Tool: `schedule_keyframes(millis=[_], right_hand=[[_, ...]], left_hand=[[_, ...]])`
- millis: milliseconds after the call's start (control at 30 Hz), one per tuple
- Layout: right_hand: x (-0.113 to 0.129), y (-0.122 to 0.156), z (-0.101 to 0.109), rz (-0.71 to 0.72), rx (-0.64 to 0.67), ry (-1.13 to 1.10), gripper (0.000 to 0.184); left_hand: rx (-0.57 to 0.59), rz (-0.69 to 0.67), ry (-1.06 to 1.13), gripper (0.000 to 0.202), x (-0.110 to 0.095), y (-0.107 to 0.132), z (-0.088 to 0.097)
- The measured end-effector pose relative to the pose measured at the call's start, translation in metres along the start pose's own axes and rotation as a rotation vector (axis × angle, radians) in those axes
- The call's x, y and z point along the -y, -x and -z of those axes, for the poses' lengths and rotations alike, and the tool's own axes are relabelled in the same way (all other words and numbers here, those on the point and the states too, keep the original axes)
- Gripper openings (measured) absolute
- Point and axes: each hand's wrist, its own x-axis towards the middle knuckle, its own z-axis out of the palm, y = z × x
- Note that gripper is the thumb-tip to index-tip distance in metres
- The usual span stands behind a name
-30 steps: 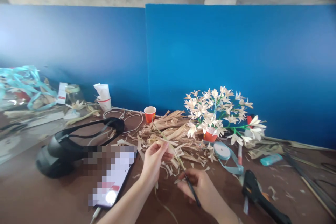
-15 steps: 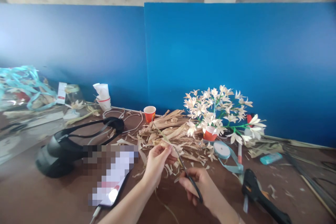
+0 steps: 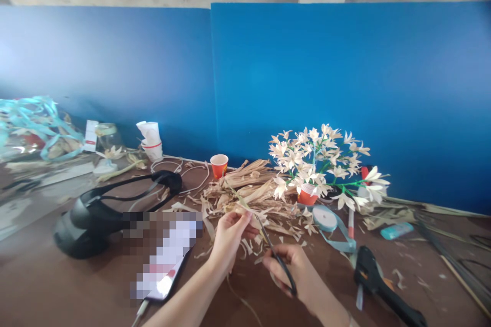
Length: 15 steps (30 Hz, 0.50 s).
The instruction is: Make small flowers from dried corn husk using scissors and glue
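Between the fingertips of my left hand (image 3: 233, 232) a pale piece of dried husk (image 3: 242, 205) is pinched. My right hand (image 3: 289, 271) is closed on black-handled scissors (image 3: 283, 269), whose blades point up and left to the husk at my left fingers. Whether the blades are parted I cannot make out. Behind both hands lies a heap of dried husks (image 3: 249, 184), with small cut scraps (image 3: 251, 248) strewn on the brown table under them.
White husk flowers (image 3: 303, 150) on green stems stand in a red cup (image 3: 307, 195). Nearby are a ribbon roll (image 3: 325, 218), a black glue gun (image 3: 383, 286) and a turquoise object (image 3: 397, 231). On the left lie a phone (image 3: 166, 260) and a black headset (image 3: 84, 225). Another red cup (image 3: 219, 166) stands behind.
Hardly anything differs. The right hand and scissors have shifted very slightly, and the left hand keeps its pinch on the husk.
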Motion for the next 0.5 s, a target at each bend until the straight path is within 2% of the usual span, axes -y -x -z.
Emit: schedule_keyframes(millis=[300, 500], right_hand=[[0.0082, 0.0027, -0.0008, -0.027, -0.025, 0.025, 0.033], [0.0021, 0.0003, 0.0016, -0.007, 0.004, 0.016, 0.032]], left_hand=[[0.024, 0.030, -0.007, 0.033, -0.0061, -0.0008, 0.0007], [0.057, 0.059, -0.030, 0.032, -0.0069, -0.0033, 0.0036]])
